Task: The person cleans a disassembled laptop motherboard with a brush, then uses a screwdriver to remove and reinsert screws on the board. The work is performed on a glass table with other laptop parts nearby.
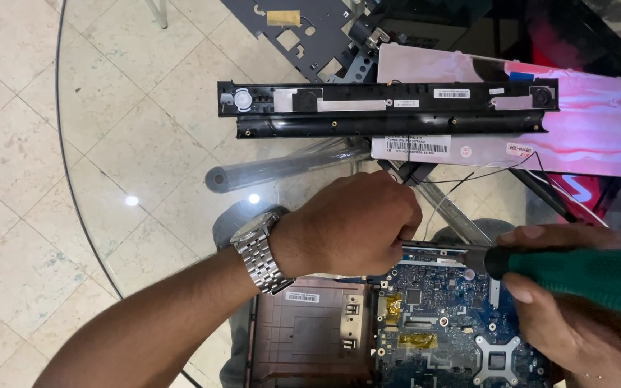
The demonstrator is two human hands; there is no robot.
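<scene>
- The screwdriver [576, 276], green-handled with a black collar, lies almost level over the blue circuit board [440, 323]; its long axis runs right to left, handle out toward the right edge of view and tip pointing left at the board's upper edge, where the left hand's knuckles hide it.
- The right hand [569, 316] is wrapped round the green handle, thumb along the top and fingers underneath.
- The left hand [357, 223], wearing a steel watch [260, 251], is closed in a loose fist at the board's top edge, fingertips pinching something small there; I cannot tell what.
- To me this looks like the step of working a screw or small fitting at that top edge, the left hand steadying the spot while the tool bears in.
- The next move seems to call for keeping the tip seated and square, so it does not skid across the board's components.
- The board sits in an opened laptop base [310, 338] at the near edge of the round glass surface [109, 144].
- Farther back lie a long black hinge-cover strip [386, 108], set crosswise, a pinkish display panel [576, 122] beneath it with thin wires trailing, and a grey frame piece [296, 32].
</scene>
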